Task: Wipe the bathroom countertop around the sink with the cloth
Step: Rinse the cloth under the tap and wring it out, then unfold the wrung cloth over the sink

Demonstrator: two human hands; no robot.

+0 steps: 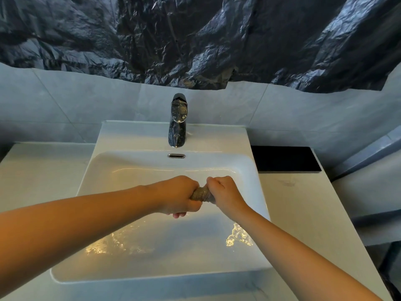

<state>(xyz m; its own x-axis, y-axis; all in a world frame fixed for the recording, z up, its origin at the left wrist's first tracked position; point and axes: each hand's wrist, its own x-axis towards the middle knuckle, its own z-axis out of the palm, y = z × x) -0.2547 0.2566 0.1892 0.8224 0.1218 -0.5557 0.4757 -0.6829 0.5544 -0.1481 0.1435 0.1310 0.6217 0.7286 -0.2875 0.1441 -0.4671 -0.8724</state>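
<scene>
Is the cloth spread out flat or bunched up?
Bunched up: the cloth is a twisted roll gripped between the left hand and the right hand.

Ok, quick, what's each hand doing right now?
Left hand: closed around the twisted grey-brown cloth.
Right hand: closed around the same cloth.

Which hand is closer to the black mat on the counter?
Right. The right hand grips the cloth over the sink, left of the black mat; the left hand sits farther left, beyond the cloth.
</scene>
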